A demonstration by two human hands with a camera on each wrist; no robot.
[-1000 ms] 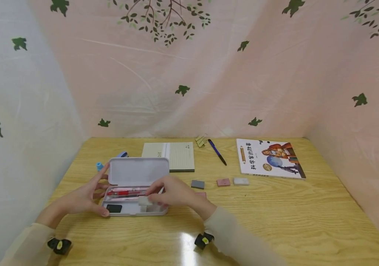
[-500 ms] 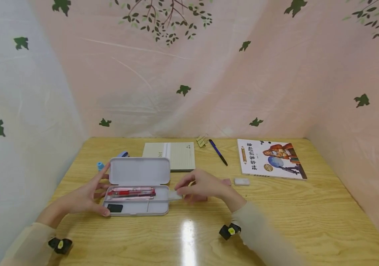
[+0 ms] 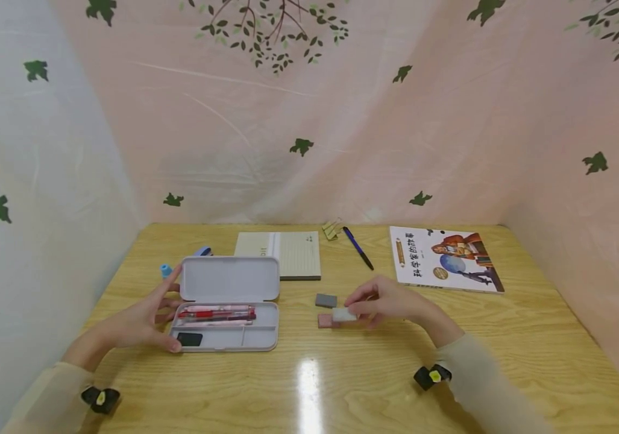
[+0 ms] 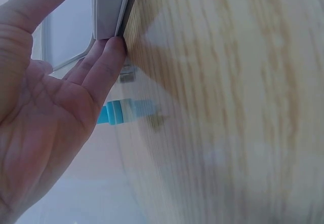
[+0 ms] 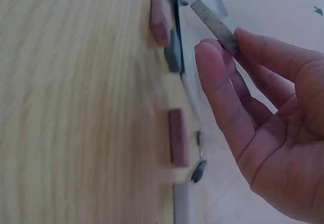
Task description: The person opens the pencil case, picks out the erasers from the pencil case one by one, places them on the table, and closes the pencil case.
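Right grip and pale eraser now farther right, clear of pencil case; fingers pinch pale eraser above counter, near pink eraser. Left grip clamped on pencil case's left end. Book: column of Chinese characters, not surely legible. Notebook: lettering unreadable.

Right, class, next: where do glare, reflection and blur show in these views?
Head: a bright glare streak on the table, near the bottom centre; left wrist: the blue object mirrored in the glossy surface; right wrist: wood grain smeared, the held eraser crisper.
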